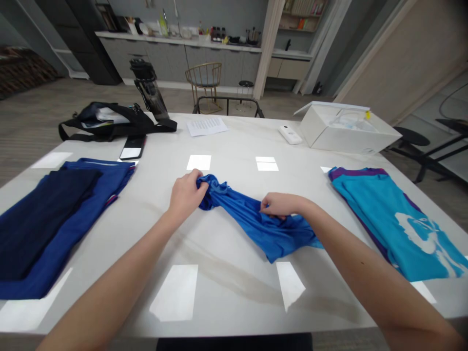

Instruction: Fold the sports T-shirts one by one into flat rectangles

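A crumpled bright blue shirt (252, 219) lies in the middle of the white table (226, 287). My left hand (185, 194) is closed on the bunched end of the shirt at its upper left. Further right, my right hand (280, 204) pinches the cloth near its middle. The fabric stretches loosely between the two hands and rests on the tabletop.
Folded dark blue garments (51, 219) lie at the left, a turquoise and purple shirt (395, 219) at the right. At the back are a black bag (109, 122), a phone (133, 146), a paper sheet (206, 126), a white remote (290, 134) and an open white box (347, 129).
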Tool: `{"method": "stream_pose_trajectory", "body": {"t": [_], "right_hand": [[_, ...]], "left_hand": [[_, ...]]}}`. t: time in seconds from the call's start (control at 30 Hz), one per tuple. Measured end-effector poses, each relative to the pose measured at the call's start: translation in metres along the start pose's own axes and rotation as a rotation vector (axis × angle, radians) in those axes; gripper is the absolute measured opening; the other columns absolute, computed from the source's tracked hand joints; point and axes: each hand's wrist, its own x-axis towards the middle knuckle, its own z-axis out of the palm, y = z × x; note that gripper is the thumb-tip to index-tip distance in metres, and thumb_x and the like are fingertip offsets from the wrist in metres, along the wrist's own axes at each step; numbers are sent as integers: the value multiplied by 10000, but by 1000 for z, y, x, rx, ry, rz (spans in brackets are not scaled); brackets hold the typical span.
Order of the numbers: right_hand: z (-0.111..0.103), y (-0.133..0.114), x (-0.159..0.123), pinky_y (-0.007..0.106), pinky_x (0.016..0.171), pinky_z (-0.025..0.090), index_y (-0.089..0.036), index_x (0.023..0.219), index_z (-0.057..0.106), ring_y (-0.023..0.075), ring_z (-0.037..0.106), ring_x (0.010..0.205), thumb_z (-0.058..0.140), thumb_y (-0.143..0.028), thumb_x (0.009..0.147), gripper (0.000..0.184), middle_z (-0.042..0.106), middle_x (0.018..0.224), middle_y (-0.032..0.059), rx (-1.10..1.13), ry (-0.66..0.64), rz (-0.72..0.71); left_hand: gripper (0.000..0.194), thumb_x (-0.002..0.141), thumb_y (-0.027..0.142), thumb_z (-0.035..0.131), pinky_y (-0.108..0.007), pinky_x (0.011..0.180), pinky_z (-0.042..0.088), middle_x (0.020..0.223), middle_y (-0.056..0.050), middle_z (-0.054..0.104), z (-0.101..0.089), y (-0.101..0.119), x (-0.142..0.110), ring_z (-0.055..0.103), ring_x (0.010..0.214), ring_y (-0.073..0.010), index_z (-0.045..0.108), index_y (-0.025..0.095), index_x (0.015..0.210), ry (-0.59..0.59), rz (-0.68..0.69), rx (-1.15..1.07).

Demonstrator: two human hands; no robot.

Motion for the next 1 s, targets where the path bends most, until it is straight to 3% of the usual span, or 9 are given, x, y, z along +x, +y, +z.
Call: {"method": "stream_pose_trajectory", "body": {"t": [0.07, 0.23, 0.37, 0.6, 0.67, 0.73, 0.8, 0.87, 1.0], "right_hand": [[4, -19, -8, 287, 526, 433, -238, 868, 756, 152, 560, 451, 634, -400, 883, 203, 713, 655, 8, 85, -116, -73], [17, -60, 20, 282, 685, 459, -247, 1123, 729, 205, 678, 759, 768, -425, 826, 349, 750, 858, 26, -57, 350, -299], [28, -72, 41, 289, 736, 434, -238, 961, 746, 225, 671, 880, 663, -403, 924, 189, 746, 951, 53, -164, 484, -379], [1, -32, 4, 286, 633, 374, -215, 709, 610, 187, 560, 655, 499, -483, 981, 397, 615, 641, 13, 132, 1018, -164], [-8, -10, 3, 290, 636, 378, -210, 683, 600, 189, 558, 658, 505, -489, 964, 407, 612, 638, 17, 213, 1083, -35], [-13, 12, 10, 298, 636, 385, -205, 678, 619, 201, 574, 671, 507, -463, 957, 396, 634, 660, 36, 236, 997, 127], [-13, 30, 20, 313, 656, 404, -192, 757, 676, 227, 607, 713, 553, -411, 928, 304, 676, 735, 71, 187, 872, 286], [-9, 37, 28, 332, 695, 430, -176, 966, 715, 259, 640, 804, 588, -367, 903, 238, 712, 897, 118, 93, 894, 366], [5, 12, 35, 331, 740, 461, -199, 1116, 678, 242, 650, 852, 519, -437, 974, 320, 702, 962, 94, -7, 1062, 88]], "left_hand": [[151, 840, 193, 542, -392, 865, 476, 1011, -59, 679, -8, -14, -11, 638, 978, -269, 611, 238, 967, 9, -52, -40], [443, 756, 131, 584, -456, 941, 447, 1204, -89, 651, -15, -15, -29, 579, 1109, -296, 652, 256, 1176, -142, 299, 17], [430, 824, 80, 471, -453, 983, 442, 1134, -60, 725, -20, -15, -37, 622, 1075, -259, 707, 270, 1131, -185, 455, -50], [125, 845, 271, 483, -277, 645, 520, 689, 12, 602, -45, -38, -28, 616, 676, -164, 601, 228, 842, 464, -289, -703], [187, 836, 388, 556, -250, 541, 462, 604, 32, 511, -43, -48, -16, 535, 554, -135, 530, 221, 757, 434, -461, -922], [270, 780, 447, 644, -243, 501, 419, 590, 33, 505, -33, -59, -6, 487, 505, -119, 522, 210, 735, 218, -597, -1021], [272, 760, 444, 674, -251, 513, 418, 614, 11, 547, -18, -67, 0, 503, 522, -130, 564, 195, 763, 27, -656, -909], [239, 797, 414, 651, -284, 594, 473, 718, -29, 627, -4, -70, 3, 586, 635, -174, 617, 191, 873, 13, -605, -632], [356, 904, 330, 556, -428, 922, 498, 1192, -141, 653, 9, -57, 5, 625, 1101, -300, 594, 198, 1233, 176, -218, -40]]}}
